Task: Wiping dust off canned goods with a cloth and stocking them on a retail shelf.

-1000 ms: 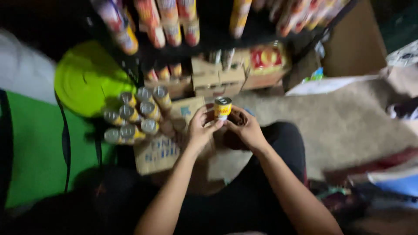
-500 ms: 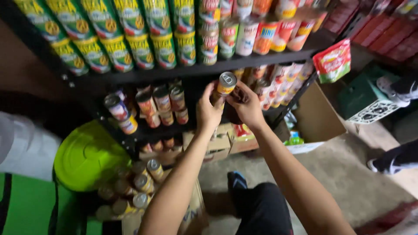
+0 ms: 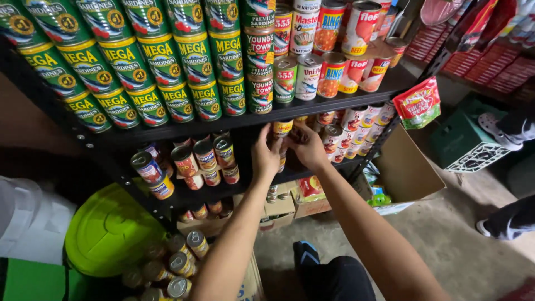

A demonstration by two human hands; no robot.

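Note:
Both hands reach into the middle level of a black metal shelf [image 3: 184, 129]. A small can with a yellow label [image 3: 282, 127] sits between them, just under the upper board. My left hand [image 3: 265, 155] grips it from the left and below. My right hand [image 3: 307, 146] holds it from the right. More small cans [image 3: 356, 120] stand in a row to the right of my hands. Red-labelled cans [image 3: 203, 156] stand to the left on the same level.
Green sardine cans [image 3: 145, 61] fill the upper shelf, with mixed cans [image 3: 329, 50] to their right. A lime-green lid [image 3: 108, 231] and loose cans [image 3: 178, 262] lie at lower left. Cardboard boxes [image 3: 409, 170] sit under and beside the shelf. Another person's feet [image 3: 499, 125] stand at right.
My hands lifted the yellow-labelled can from the box of cans near the floor up to the middle shelf, and the view tilted up with them.

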